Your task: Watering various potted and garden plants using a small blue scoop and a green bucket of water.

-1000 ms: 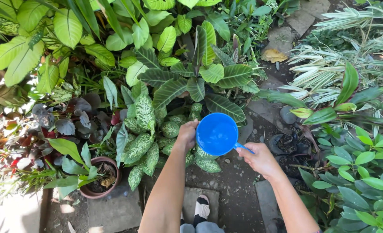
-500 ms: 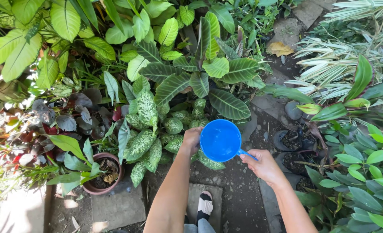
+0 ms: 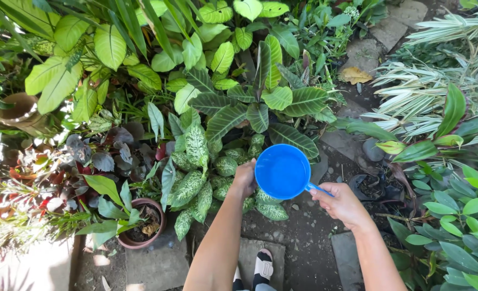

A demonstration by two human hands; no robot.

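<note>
foot in a dark sandal (image 3: 262, 268) on a paving slab (image 3: 158, 267), nearest. right hand (image 3: 342, 205), fingers closed on the handle of a blue plastic dipper (image 3: 282, 171); left hand (image 3: 244, 178) steadies its rim, fingers curled behind it. dipper held level over a speckled-leaf plant (image 3: 195, 161). rigid, probably light empty, heavier and sloshy if filled; handle plus rim is the sound hold. contents hard to read; left fingertips hidden. clay pot (image 3: 140, 223) left; broad veined leaves (image 3: 282, 99) beyond.
</note>
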